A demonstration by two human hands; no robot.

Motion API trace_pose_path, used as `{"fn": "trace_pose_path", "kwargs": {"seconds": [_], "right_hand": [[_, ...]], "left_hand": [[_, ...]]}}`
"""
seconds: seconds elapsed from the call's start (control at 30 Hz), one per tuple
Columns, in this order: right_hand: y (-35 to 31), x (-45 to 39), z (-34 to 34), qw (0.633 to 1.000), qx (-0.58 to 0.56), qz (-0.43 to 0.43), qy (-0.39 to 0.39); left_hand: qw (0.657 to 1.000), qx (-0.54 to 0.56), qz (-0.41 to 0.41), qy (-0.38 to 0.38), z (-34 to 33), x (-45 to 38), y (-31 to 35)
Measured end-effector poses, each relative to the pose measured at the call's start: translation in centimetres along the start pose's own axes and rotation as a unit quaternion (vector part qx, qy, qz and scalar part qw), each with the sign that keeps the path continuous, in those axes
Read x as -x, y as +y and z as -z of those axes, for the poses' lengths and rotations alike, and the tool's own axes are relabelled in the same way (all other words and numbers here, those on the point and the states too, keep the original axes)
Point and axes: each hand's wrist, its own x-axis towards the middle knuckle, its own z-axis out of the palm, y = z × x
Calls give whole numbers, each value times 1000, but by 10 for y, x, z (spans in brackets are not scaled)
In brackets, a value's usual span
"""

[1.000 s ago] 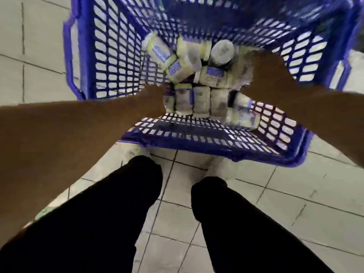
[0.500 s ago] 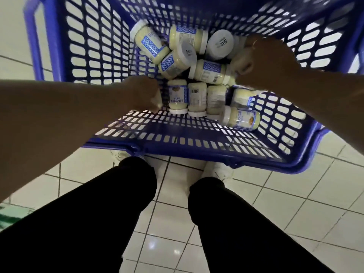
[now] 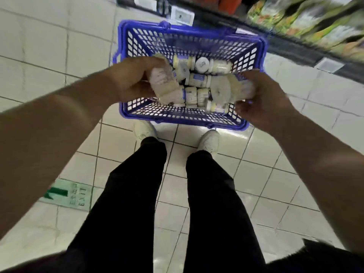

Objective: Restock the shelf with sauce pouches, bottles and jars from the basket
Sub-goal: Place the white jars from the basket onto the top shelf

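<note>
Gripping one cream-filled, white-capped glass jar (image 3: 162, 81) above the blue perforated plastic basket (image 3: 189, 117), the left hand (image 3: 128, 79) is curling round it; the right hand (image 3: 262, 99) is clutching another (image 3: 226, 89), presumably for shelving.

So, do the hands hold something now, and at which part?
Yes. The left hand grips one jar around its body. The right hand grips another jar around its body, lid toward the camera.
</note>
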Motion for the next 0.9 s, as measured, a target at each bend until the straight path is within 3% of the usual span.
{"fn": "trace_pose_path", "kwargs": {"seconds": [0.4,0.53,0.73,0.9], "right_hand": [[-80,300,-45,979,-116,90,-144],[-113,373,-43,952,-197,131,-196],[-162,460,-47,927,-155,259,-221],[-202,516,-47,897,-131,348,-241]], "left_hand": [[994,49,-90,-48,-68,283,124],[984,63,-126,-112,-88,362,164],[945,130,-161,-254,-133,452,215],[929,88,-228,-277,-169,506,249]]}}
